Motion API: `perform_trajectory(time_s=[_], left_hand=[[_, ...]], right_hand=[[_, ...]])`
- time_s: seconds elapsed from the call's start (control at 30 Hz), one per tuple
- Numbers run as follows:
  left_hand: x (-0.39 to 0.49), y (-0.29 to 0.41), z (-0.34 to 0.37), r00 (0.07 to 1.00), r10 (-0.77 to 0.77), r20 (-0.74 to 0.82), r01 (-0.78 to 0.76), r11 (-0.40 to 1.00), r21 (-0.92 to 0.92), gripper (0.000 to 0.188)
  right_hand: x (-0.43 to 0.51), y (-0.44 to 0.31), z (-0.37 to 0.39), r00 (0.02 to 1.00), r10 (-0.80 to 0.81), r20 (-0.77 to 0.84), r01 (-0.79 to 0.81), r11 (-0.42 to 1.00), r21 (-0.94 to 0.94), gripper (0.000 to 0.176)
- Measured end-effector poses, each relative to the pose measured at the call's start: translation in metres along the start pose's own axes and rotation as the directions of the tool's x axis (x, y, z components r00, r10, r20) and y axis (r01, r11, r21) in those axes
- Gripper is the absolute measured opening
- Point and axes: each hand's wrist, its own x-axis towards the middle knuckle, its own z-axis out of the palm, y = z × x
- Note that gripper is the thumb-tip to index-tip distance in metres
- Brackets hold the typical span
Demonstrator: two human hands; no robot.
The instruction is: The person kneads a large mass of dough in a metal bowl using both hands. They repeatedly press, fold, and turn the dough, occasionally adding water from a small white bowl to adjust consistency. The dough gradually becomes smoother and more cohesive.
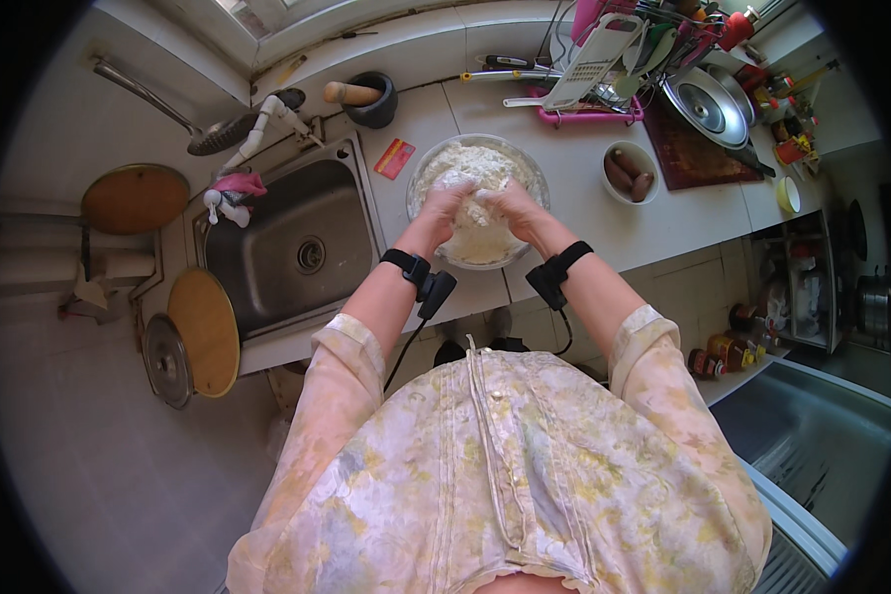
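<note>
A round metal bowl [540, 178] on the counter holds a shaggy, floury dough [479, 160] with loose white flour on top. My left hand [445, 206] reaches into it from the left, and my right hand [514, 206] from the right. Both hands grip the crumbly dough between them, thumbs close together near the middle of the bowl. Flour coats the fingers, and the fingertips are buried in the mixture. Paler, flatter flour covers the bowl's near side.
Left of the bowl are a red card [394, 159], a stone mortar [375, 104] with a wooden pestle [353, 94], and a steel sink [275, 260]. To the right stand a white bowl [650, 191] of sweet potatoes [624, 172], a pink dish rack [594, 116] and a cutting board [694, 160].
</note>
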Motion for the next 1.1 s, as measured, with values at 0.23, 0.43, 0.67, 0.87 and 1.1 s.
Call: perform_trajectory(time_s=[0.23, 0.43, 0.67, 0.87, 1.1], left_hand=[[0.010, -0.008, -0.001, 0.971, 0.240, 0.015, -0.226, 0.892, 0.391, 0.039], [0.026, -0.014, -0.010, 0.888, 0.438, 0.144, -0.426, 0.661, 0.617, 0.036], [0.034, -0.020, -0.023, 0.831, 0.521, 0.197, -0.484, 0.502, 0.716, 0.033], [0.037, -0.029, -0.036, 0.848, 0.502, 0.170, -0.440, 0.486, 0.756, 0.030], [0.040, -0.027, -0.043, 0.882, 0.442, 0.166, -0.392, 0.490, 0.779, 0.034]], right_hand=[[0.020, 0.026, -0.011, 0.978, -0.168, -0.127, 0.130, 0.956, -0.263, 0.049], [0.031, 0.033, -0.019, 0.918, -0.366, -0.151, 0.213, 0.777, -0.592, 0.046], [0.026, 0.036, -0.018, 0.881, -0.466, -0.082, 0.239, 0.589, -0.772, 0.028], [0.019, 0.029, -0.001, 0.896, -0.421, -0.140, 0.111, 0.520, -0.847, 0.027], [0.019, 0.022, 0.003, 0.907, -0.255, -0.336, -0.184, 0.477, -0.859, 0.035]])
